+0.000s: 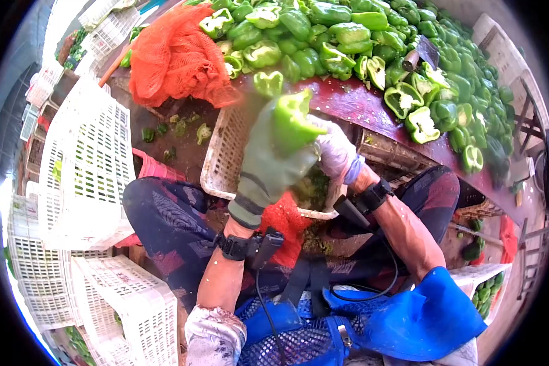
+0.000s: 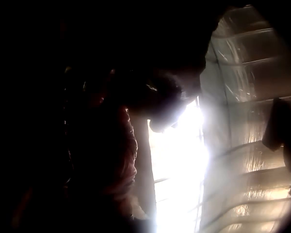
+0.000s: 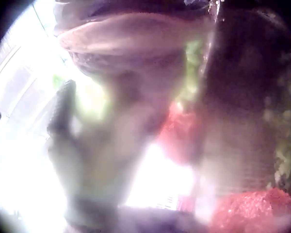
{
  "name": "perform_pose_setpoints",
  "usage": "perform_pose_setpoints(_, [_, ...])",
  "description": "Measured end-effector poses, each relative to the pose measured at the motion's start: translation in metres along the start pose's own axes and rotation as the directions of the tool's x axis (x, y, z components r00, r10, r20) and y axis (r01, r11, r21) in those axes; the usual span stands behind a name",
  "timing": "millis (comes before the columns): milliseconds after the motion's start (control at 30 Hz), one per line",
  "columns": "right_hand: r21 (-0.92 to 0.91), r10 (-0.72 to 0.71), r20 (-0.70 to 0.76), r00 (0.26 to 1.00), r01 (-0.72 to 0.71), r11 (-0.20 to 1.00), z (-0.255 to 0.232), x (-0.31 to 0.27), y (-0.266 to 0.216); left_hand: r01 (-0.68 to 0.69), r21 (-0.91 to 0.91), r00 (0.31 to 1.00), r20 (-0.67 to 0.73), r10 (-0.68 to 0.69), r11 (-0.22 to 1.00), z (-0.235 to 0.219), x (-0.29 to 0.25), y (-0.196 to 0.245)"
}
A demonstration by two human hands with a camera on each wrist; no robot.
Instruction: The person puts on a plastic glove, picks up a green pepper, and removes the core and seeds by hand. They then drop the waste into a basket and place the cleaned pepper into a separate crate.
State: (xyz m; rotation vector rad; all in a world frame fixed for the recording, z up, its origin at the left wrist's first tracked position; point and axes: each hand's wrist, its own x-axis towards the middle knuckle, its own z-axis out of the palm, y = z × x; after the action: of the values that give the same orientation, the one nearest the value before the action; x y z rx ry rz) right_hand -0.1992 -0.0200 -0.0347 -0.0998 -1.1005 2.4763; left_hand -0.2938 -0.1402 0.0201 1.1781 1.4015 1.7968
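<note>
In the head view my left hand, in a grey-green work glove, grips a green bell pepper that looks cut open at the top. Close against the pepper's right side is my right hand, in a thin whitish glove; its fingers are bent and their tips are hidden, so I cannot tell what they hold. Below both hands stands a white plastic crate between the knees. The left wrist view is mostly dark; in the right wrist view the gloved hands are blurred.
Green bell peppers, whole and halved, are heaped on the dark red tabletop. A wide-bladed knife lies on the heap. Orange-red netting hangs at the table's left. White crates stand to the left; red mesh lies below the hands.
</note>
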Motion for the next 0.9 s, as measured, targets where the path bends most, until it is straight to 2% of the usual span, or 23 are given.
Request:
perform_pose_setpoints(67, [-0.066, 0.048, -0.099, 0.994, -0.055, 0.996, 0.002, -0.005, -0.002, -0.001, 0.085, 1.0, -0.03, 0.004, 0.996, 0.002, -0.003, -0.006])
perform_pose_setpoints(167, [-0.12, 0.061, -0.096, 0.994, -0.072, 0.99, 0.008, -0.01, -0.012, -0.062, 0.177, 0.996, -0.051, 0.072, 0.982, 0.009, -0.003, -0.016])
perform_pose_setpoints(233, [-0.205, 0.05, -0.177, 0.983, -0.086, 0.975, 0.008, -0.012, -0.013, -0.039, 0.202, 0.997, -0.063, 0.053, 0.978, 0.012, -0.005, -0.016])
perform_pose_setpoints(300, [-0.308, 0.018, -0.227, 0.974, -0.089, 0.947, 0.012, -0.014, -0.013, 0.053, 0.161, 0.997, -0.07, -0.042, 0.986, 0.012, -0.005, -0.015])
perform_pose_setpoints(333, [-0.461, 0.045, -0.199, 0.979, -0.134, 0.877, 0.014, -0.015, -0.018, 0.1, 0.141, 0.993, -0.073, -0.09, 0.985, 0.012, -0.005, -0.013])
perform_pose_setpoints(400, [-0.728, 0.112, -0.155, 0.982, -0.19, 0.659, 0.019, -0.018, -0.035, 0.043, 0.057, 0.984, -0.175, -0.032, 0.997, 0.001, -0.005, -0.004])
perform_pose_setpoints(433, [-0.709, 0.147, -0.12, 0.982, -0.188, 0.68, 0.021, -0.02, -0.04, 0.063, -0.048, 0.982, -0.174, -0.07, 0.997, -0.023, 0.001, -0.008])
perform_pose_setpoints(467, [-0.804, 0.092, -0.089, 0.992, -0.126, 0.581, 0.012, -0.02, -0.04, 0.06, -0.339, 0.952, -0.265, -0.156, 0.939, -0.04, -0.002, -0.01])
perform_pose_setpoints(533, [-0.94, 0.001, -0.013, 1.0, -0.012, 0.341, -0.012, -0.017, -0.038, 0.055, -0.554, 0.946, -0.237, -0.22, 0.831, -0.095, -0.004, 0.031])
perform_pose_setpoints(567, [-0.909, 0.093, -0.211, 0.973, -0.231, 0.347, -0.008, -0.015, -0.048, 0.079, -0.739, 0.938, -0.173, -0.301, 0.669, -0.149, -0.008, 0.039])
perform_pose_setpoints(600, [-0.862, 0.136, -0.356, 0.925, -0.381, 0.334, -0.003, -0.01, -0.059, -0.087, -0.42, 0.901, -0.419, -0.108, 0.903, -0.192, -0.009, 0.073])
perform_pose_setpoints(633, [-0.869, 0.042, -0.345, 0.938, -0.336, 0.363, -0.016, -0.004, -0.059, -0.209, -0.293, 0.872, -0.488, 0.042, 0.933, -0.236, -0.012, 0.102])
perform_pose_setpoints(667, [-0.875, -0.053, -0.334, 0.941, -0.289, 0.388, -0.029, 0.003, -0.059, -0.277, -0.075, 0.82, -0.538, 0.195, 0.958, -0.283, -0.018, 0.13])
perform_pose_setpoints(700, [-0.9, -0.13, -0.356, 0.925, -0.303, 0.313, -0.031, 0.014, -0.063, -0.303, 0.1, 0.791, -0.528, 0.309, 0.948, -0.322, -0.026, 0.157])
perform_pose_setpoints(733, [-0.917, -0.208, -0.369, 0.906, -0.32, 0.237, -0.032, 0.026, -0.069, -0.322, 0.183, 0.777, -0.51, 0.37, 0.929, -0.347, -0.033, 0.176])
perform_pose_setpoints(767, [-0.965, -0.328, -0.26, 0.908, -0.239, 0.106, -0.06, 0.046, -0.06, -0.34, 0.176, 0.782, -0.493, 0.382, 0.924, -0.356, -0.038, 0.185])
perform_pose_setpoints(800, [-0.951, -0.336, -0.31, 0.89, -0.298, 0.088, -0.056, 0.062, -0.061, -0.34, 0.01, 0.823, -0.481, 0.303, 0.94, -0.342, -0.042, 0.184])
perform_pose_setpoints(867, [-0.958, -0.369, -0.263, 0.891, -0.287, -0.012, -0.033, 0.083, -0.064, -0.303, -0.313, 0.895, -0.418, 0.155, 0.9, -0.303, -0.046, 0.177])
perform_pose_setpoints(900, [-0.971, -0.43, -0.17, 0.887, -0.225, -0.08, -0.037, 0.1, -0.055, -0.267, -0.465, 0.925, -0.37, 0.088, 0.844, -0.287, -0.047, 0.171])
